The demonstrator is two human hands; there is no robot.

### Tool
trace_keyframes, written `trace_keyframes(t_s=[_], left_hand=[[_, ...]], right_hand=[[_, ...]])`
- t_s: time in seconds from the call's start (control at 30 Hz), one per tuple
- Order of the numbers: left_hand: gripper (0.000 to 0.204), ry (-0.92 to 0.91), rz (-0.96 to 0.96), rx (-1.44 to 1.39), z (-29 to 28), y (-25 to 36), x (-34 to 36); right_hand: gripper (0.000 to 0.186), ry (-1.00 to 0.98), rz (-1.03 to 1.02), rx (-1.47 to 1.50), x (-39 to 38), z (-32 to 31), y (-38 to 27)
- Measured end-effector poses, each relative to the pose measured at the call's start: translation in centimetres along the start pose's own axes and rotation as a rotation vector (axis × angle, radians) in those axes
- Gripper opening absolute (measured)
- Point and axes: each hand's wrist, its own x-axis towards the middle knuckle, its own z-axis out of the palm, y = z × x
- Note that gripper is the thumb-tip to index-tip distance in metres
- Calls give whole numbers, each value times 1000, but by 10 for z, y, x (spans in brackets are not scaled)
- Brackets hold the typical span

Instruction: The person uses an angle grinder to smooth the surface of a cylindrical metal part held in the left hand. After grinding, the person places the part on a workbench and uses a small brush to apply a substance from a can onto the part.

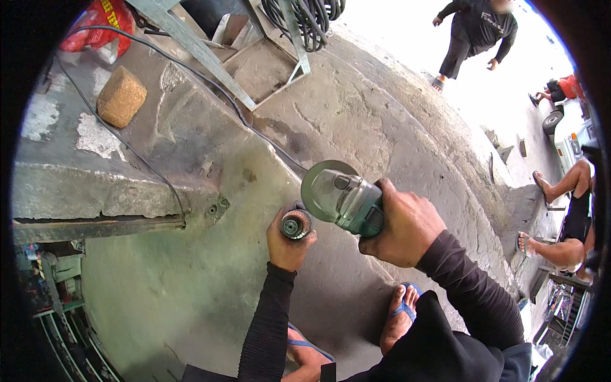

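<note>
My left hand [286,245] grips an upright cylindrical motor part [294,224] with copper segments and a bearing on top, like an armature. My right hand [406,226] is wrapped round a dark green power tool [359,210], apparently an angle grinder, with a grey metal head and a round disc [315,184] at its front. The disc is just above and right of the motor part; whether they touch I cannot tell. A dark cord [280,151] runs over the concrete toward the tool.
A brick-like block [121,95], red bag [108,25], metal frame [247,92] and coiled hose [309,22] lie at upper left. A concrete ledge [95,200] edges the left. A standing person [474,35], seated people's legs [563,248] and a white vehicle [569,134] are at right.
</note>
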Motion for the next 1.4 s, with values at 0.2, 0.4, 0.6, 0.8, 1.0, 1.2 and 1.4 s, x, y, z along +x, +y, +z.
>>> trace_keyframes(t_s=[0.2, 0.4, 0.6, 0.8, 1.0, 1.2, 1.4], left_hand=[[44, -9, -11, -14, 0, 6, 0], [43, 12, 27, -58, 2, 4, -1], [37, 26, 164, -21, -2, -30, -6], [60, -67, 208, -185, -13, -60, 19], [64, -34, 242, -186, 3, -68, 15], [63, 40, 278, -40, -8, -51, 4], [63, 79, 223, -60, -3, -59, 5]], right_hand=[[68, 15, -55, -38, -2, 4, -5], [61, -8, -70, -41, -3, 0, -4], [65, 55, 30, 63, -14, 1, 12], [68, 61, 95, 450, -21, 13, 32], [52, 122, -45, 711, -25, 45, 51], [54, 32, -6, 793, -11, 67, 65], [56, 119, -135, 989, -12, 76, 67]])
